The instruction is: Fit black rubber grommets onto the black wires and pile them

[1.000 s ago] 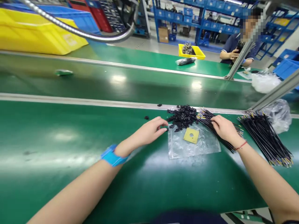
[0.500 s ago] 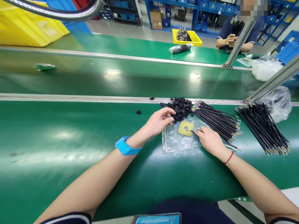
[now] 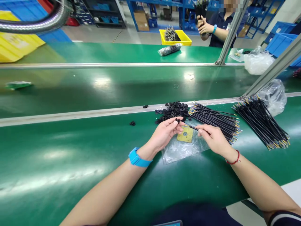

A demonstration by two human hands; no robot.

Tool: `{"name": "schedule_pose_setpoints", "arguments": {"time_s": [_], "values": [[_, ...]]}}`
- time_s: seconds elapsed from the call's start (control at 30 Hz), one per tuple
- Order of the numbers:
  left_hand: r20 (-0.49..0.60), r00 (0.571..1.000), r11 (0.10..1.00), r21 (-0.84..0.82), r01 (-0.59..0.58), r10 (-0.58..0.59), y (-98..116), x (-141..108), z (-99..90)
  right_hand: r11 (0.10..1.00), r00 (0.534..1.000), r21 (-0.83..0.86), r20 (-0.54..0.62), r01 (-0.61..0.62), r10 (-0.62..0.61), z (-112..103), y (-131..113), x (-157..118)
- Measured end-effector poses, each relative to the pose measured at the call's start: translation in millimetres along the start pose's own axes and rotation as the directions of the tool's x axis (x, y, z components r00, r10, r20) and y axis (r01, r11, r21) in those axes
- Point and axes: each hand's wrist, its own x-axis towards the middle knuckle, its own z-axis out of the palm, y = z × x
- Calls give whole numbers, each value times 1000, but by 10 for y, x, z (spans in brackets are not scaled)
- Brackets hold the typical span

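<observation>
Between the forearms (image 3: 111, 186): open bench (image 3: 188, 182), a wide lane right up to the plastic bag (image 3: 177, 153)!
Beyond the left hand (image 3: 166, 133): heap of black parts (image 3: 175, 110) blocks the way.
Beyond the right hand (image 3: 213, 138): cable bundle (image 3: 213, 121) close in, slanted post (image 3: 277, 65) farther back.

Black clip (image 3: 177, 121): small, dark, irregular outline; pinched at the tips of the left fingers (image 3: 173, 125); exact tilt too small to read.
Black cable (image 3: 193, 127): single, slim, dark-jacketed; held by the right fingers (image 3: 204, 126) near its bared end; slants gently up to the left; far end hard to make out.
Wire ends (image 3: 186, 125): thin, yellowish, aimed toward clip; contact unclear.
</observation>
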Motion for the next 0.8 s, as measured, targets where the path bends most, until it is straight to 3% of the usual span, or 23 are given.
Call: {"name": "schedule_pose_setpoints", "arguments": {"time_s": [0.2, 0.37, 0.5, 0.63, 0.8], "values": [[91, 994, 997, -39, 68, -65, -22, -56, 38, 986, 986, -75, -67, 147, -152, 64, -28, -100], [123, 988, 995, -42, 96, -90, -51, -90, 58, 947, 985, -275, 0, 167, -173, 67, -20, -118], [100, 994, 984, 174, 29, -47, -44, -80, 7, 916, 985, -363, 87, 170, -148, 43, -8, -139], [151, 987, 859, 497, -122, 53, 18, -73, -17, 922, 983, -349, 130, 169, -131, 15, -5, -147], [180, 982, 792, 592, -150, 52, 68, -93, 4, 952, 994, -287, 50, 104, -93, -12, -18, -134]]}}
